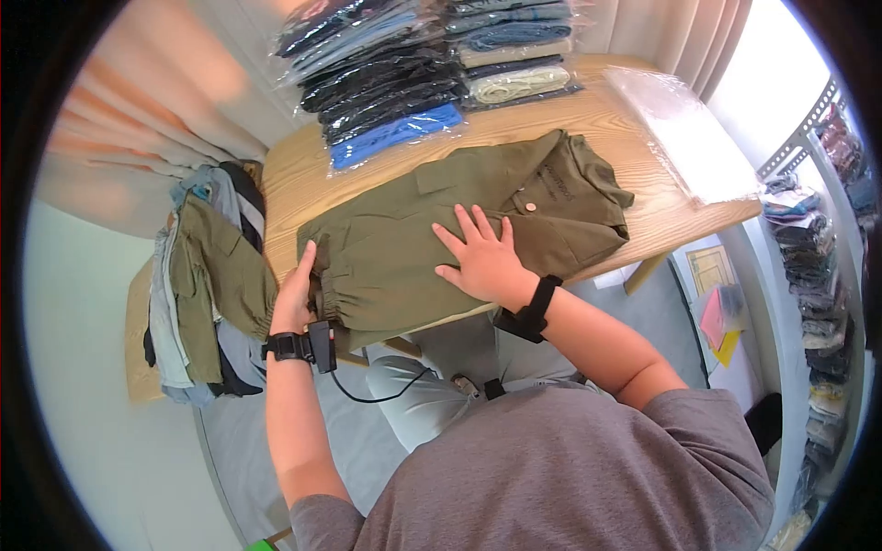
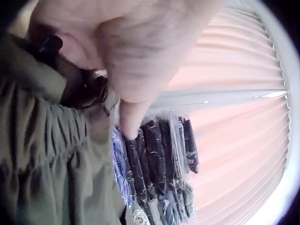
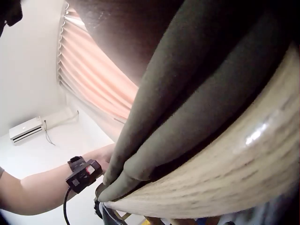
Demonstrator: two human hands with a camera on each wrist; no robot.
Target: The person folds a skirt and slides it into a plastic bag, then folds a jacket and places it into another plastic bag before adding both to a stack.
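A pair of olive-green cargo trousers (image 1: 386, 239) lies folded lengthwise on the wooden table, its gathered elastic cuffs at the left and a buttoned waist part at the right. At the cuff end, my left hand (image 1: 292, 296) grips the edge of the fabric, some of its fingers hidden by the cloth. The left wrist view shows this hand (image 2: 140, 51) close up beside the ruched cuff (image 2: 42, 126). My right hand (image 1: 490, 260) rests palm down with spread fingers on the middle of the trousers. From the right wrist, the layered folds (image 3: 187, 117) show along the table edge.
Bagged folded clothes (image 1: 386, 83) stand in two stacks at the table's back. Clear plastic bags (image 1: 675, 129) lie at the back right corner. Loose garments (image 1: 197, 275) are heaped on the left. A shelf of packed clothes (image 1: 808, 303) stands at the right.
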